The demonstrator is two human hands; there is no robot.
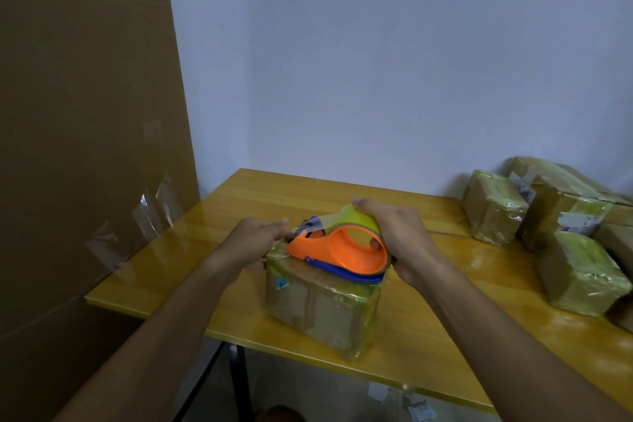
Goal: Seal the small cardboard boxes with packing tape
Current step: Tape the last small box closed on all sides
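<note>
Orange dispenser (337, 250): one, gripped by right hand (399, 236)
Left hand (255, 238): fingertips at dispenser's front; grasp unclear
Box (322, 305): one beneath both hands
Wrapped boxes (582, 274): several, right of right hand

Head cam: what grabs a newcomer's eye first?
The orange tape dispenser, gripped by the right hand atop the tape-wrapped box mid-table. The left hand is at the dispenser's front end. Wrapped boxes pile up at right.

The labels (579, 220) on the stacked boxes (493, 207) are too blurred to read.
</note>
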